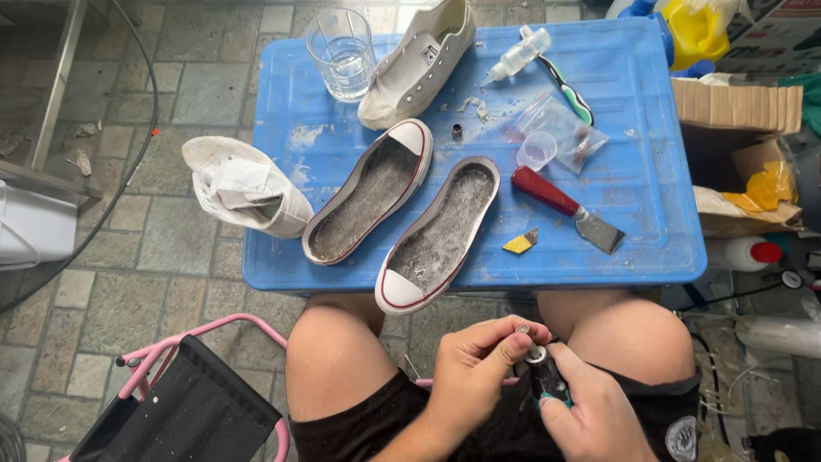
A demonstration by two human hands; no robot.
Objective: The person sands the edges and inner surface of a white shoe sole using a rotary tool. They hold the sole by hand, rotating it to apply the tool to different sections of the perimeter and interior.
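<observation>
Over my lap, my right hand [590, 411] grips a small dark tube or bottle [544, 376] upright. My left hand [479, 368] pinches its cap or tip at the top [528, 342]. On the blue plastic table [650, 205] in front of my knees lie two detached rubber shoe soles, one to the left [368, 197] and one to the right [440, 235], both with rough grey insides facing up. A white canvas shoe upper [419, 64] rests at the table's far side. A second white upper [244, 188] hangs off the left edge.
On the table stand a glass of water [342, 51], a small squeeze bottle [517, 56], a toothbrush [569, 90], a clear bag with a little cup [547, 141], a red-handled scraper [569, 205] and a yellow scrap [520, 243]. Cardboard boxes [735, 111] sit right; a pink-framed chair [180, 385] lower left.
</observation>
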